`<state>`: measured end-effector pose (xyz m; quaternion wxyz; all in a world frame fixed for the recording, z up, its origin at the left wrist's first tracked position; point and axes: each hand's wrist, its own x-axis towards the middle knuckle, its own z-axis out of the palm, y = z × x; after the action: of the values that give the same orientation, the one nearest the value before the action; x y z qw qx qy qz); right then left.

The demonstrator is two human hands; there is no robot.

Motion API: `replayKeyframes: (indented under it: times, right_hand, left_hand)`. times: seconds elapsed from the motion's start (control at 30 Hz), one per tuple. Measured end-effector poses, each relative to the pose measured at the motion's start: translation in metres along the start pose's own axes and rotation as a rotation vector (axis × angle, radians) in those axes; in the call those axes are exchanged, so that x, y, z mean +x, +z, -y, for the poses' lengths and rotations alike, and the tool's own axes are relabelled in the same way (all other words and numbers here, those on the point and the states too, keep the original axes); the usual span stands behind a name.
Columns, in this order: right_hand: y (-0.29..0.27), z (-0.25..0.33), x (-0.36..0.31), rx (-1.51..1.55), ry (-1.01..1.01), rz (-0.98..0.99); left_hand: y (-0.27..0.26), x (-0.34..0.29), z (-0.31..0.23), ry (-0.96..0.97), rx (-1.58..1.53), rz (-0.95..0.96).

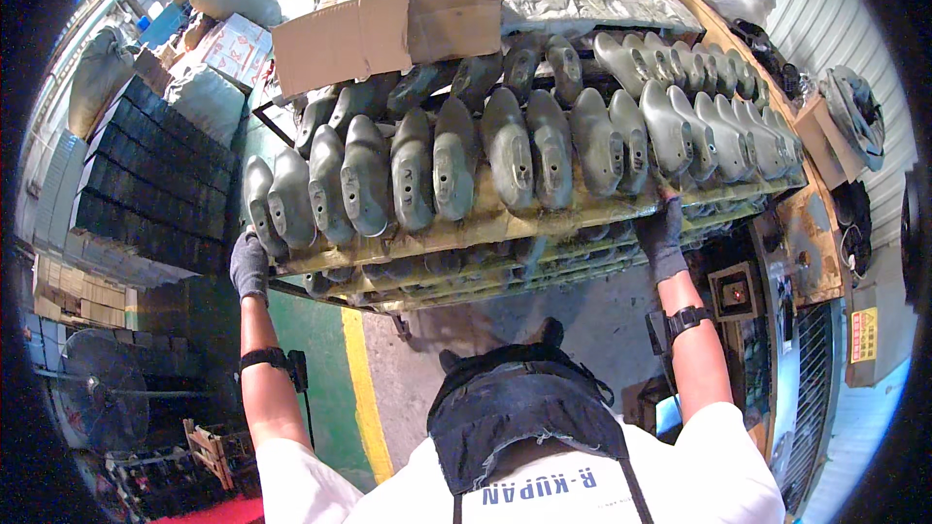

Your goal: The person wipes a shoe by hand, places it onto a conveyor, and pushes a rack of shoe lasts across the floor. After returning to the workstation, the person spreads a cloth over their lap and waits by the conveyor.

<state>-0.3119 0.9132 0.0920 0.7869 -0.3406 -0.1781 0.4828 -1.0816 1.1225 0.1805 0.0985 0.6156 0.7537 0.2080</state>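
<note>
A shelved rack (582, 209) stands across in front of me, its top edge board yellowish and worn. Dark grey-green shoe lasts (416, 170) stand upright along it in a row, with holes in their near faces. In a grey glove with bare fingertips, my left hand (249, 267) is closed on the rack's left end, beside the outermost last. My right hand (662, 241), gloved alike, grips the front edge toward the right, just below the lasts. The undersides of both grips are hidden. More lasts (456, 270) show on the lower shelves.
Flattened cardboard (388, 29) lies over lasts behind the front row. Stacked dark boxes (155, 170) and a fan (102, 388) are at the left. On the right are a wooden board (815, 247) and a corrugated wall (845, 10). A yellow line (364, 393) crosses the floor.
</note>
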Motion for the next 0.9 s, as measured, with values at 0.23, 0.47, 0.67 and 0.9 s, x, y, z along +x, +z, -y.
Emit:
replayKeyframes:
  times: [0.23, 0.47, 0.67, 0.9]
  right_hand:
    - [0.010, 0.002, -0.005, -0.043, -0.007, -0.018]
    - [0.007, 0.001, -0.004, 0.031, -0.053, 0.034]
    - [0.004, 0.003, -0.001, -0.002, -0.029, 0.021]
    - [-0.014, 0.000, 0.003, 0.002, -0.026, 0.016]
  left_hand:
    - [0.001, 0.000, 0.001, -0.009, -0.063, 0.018]
    - [0.003, 0.002, 0.003, -0.022, -0.138, 0.020]
    - [0.008, 0.007, 0.012, -0.038, -0.123, -0.003]
    - [0.015, 0.016, 0.025, -0.044, -0.222, 0.017]
